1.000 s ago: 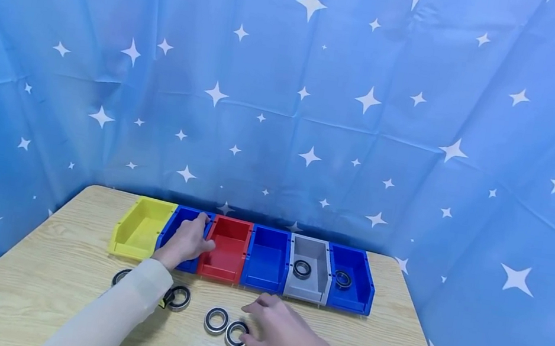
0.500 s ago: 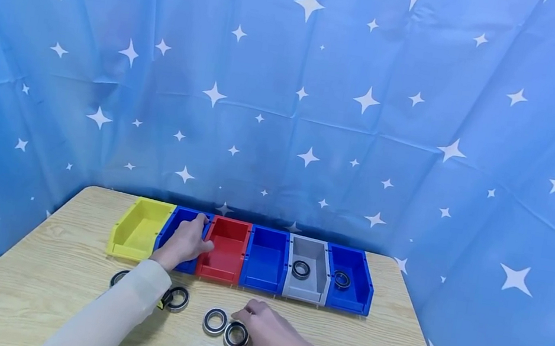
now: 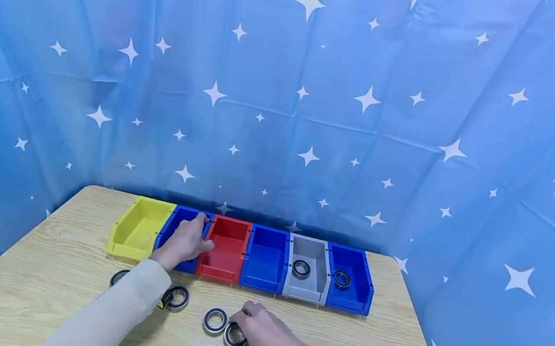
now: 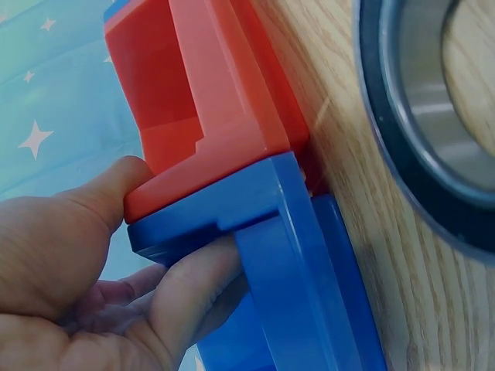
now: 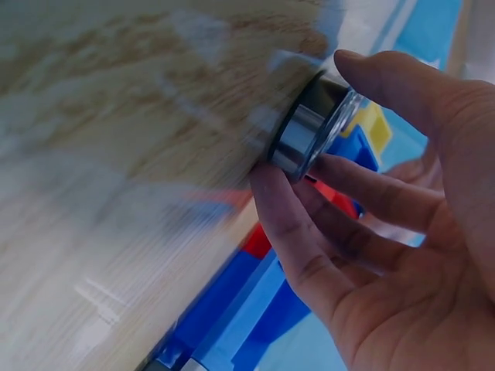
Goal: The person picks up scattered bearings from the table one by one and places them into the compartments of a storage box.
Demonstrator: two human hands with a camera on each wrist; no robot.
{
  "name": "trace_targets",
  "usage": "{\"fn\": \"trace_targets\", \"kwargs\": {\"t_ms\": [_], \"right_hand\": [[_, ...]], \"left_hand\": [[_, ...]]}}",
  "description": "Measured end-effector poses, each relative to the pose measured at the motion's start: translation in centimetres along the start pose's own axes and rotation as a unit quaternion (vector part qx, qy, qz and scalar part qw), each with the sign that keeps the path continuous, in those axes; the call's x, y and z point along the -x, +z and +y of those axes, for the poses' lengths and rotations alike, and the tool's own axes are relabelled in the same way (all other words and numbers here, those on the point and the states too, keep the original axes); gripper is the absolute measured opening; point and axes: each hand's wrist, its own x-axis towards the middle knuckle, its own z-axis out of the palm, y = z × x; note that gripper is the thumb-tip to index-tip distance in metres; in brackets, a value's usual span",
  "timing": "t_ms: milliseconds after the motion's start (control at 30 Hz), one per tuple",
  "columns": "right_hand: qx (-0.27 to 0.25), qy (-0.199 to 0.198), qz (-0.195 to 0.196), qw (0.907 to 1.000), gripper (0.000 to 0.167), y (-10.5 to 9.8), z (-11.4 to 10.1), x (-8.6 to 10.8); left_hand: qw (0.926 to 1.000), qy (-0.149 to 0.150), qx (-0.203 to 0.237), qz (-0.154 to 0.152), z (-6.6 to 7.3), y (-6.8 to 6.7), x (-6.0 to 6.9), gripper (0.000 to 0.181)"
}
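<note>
My left hand (image 3: 186,243) is at the join between the left blue bin (image 4: 255,209) and the red bin (image 4: 247,116). Its thumb lies on the red side while fingers bend inside the blue bin, gripping the walls between. On the table, my right hand (image 3: 279,343) pinches a ball bearing (image 5: 298,143) between thumb and fingers; one side of that ring is hidden by the hand in the head view. Just left of it, almost touching, lies another bearing (image 3: 206,321). A further bearing (image 4: 390,100) lies near my left forearm.
A row of open bins runs along the table's back: yellow (image 3: 143,228), blue, red, blue (image 3: 267,255), grey (image 3: 316,253) and blue (image 3: 358,263). The grey and right blue bins each hold one bearing. My left sleeve (image 3: 112,304) partly covers another bearing (image 3: 117,277).
My right hand has come down and forward over the right bearing, its fingers and thumb closing round it. The left hand has stayed put.
</note>
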Motion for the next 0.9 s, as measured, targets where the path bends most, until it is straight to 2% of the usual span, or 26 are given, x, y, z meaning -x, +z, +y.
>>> {"fn": "trace_targets", "kwargs": {"t_ms": [900], "right_hand": [[-0.013, -0.006, -0.01, 0.9999, 0.042, 0.02, 0.05, -0.54]], "left_hand": [[1.0, -0.005, 0.003, 0.001, 0.03, 0.07, -0.03, 0.073]]}}
